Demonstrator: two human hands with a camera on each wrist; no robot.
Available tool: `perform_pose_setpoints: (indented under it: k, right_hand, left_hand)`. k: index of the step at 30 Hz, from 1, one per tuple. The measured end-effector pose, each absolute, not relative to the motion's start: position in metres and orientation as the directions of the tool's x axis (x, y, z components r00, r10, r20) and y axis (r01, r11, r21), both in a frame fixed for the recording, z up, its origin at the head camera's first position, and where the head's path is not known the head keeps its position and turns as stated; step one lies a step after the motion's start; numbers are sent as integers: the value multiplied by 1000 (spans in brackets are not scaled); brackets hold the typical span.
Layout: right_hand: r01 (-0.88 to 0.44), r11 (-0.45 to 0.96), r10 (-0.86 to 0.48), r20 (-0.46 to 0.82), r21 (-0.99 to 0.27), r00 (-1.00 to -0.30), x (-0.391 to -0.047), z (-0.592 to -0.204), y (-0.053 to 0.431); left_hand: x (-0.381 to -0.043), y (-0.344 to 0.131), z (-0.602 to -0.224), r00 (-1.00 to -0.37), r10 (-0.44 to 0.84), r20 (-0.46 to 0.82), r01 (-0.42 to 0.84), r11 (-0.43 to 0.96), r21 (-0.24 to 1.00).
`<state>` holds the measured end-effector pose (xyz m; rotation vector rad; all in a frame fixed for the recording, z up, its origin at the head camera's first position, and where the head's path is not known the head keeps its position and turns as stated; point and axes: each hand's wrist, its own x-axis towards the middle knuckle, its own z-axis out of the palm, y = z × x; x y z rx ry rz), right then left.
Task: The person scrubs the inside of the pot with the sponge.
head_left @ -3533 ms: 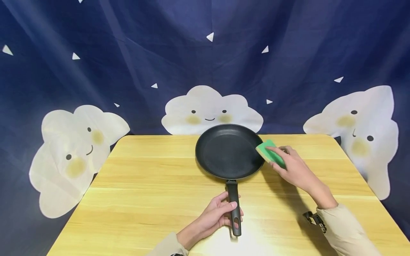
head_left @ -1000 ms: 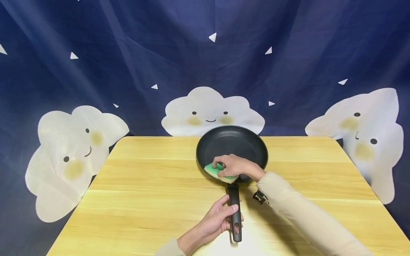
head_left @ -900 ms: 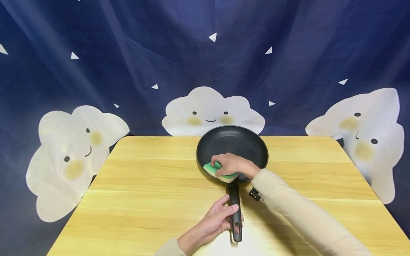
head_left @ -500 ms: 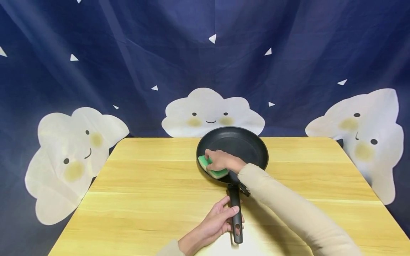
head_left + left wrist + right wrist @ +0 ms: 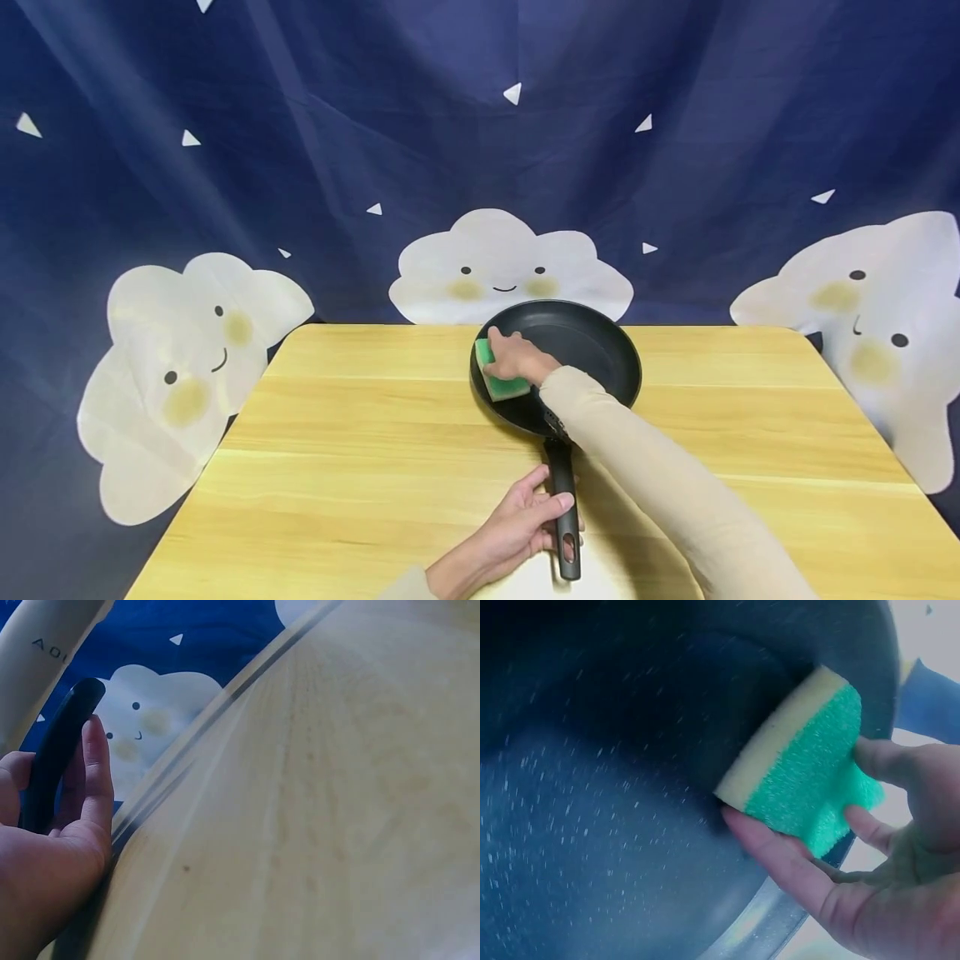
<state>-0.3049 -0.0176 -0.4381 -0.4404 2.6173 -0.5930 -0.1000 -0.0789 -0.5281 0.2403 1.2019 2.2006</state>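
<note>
A black frying pan (image 5: 592,354) is held at the far middle of the wooden table, its handle (image 5: 567,525) pointing toward me. My left hand (image 5: 517,525) grips that handle, thumb on top and fingers beneath; in the left wrist view the handle (image 5: 56,757) stands between thumb and fingers. My right hand (image 5: 517,358) pinches a green and cream sponge (image 5: 504,387) against the pan's left inner side. In the right wrist view the sponge (image 5: 802,765) has its cream side on the pan wall, and the fingers are bent about its edges. Part of the pan lies hidden under the right sleeve.
The wooden table (image 5: 337,467) extends on both sides of the pan. Behind its far edge hangs a dark blue curtain (image 5: 420,108) with white clouds and small triangles. The right sleeve (image 5: 660,475) crosses above the table beside the pan handle.
From the pan's right rim, the right hand has moved the sponge to the near side, then along the left inner side, away from me. The left hand has kept its grip on the handle.
</note>
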Motion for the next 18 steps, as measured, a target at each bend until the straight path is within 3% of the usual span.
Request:
perform_pose_setpoints:
  k: [18]
  right_hand:
    - [-296,945,-320,-205,-139,-925,-334,-451,-18]
  left_hand:
    - [-100,-78,-530,-792,600,-114,-428,-413,804]
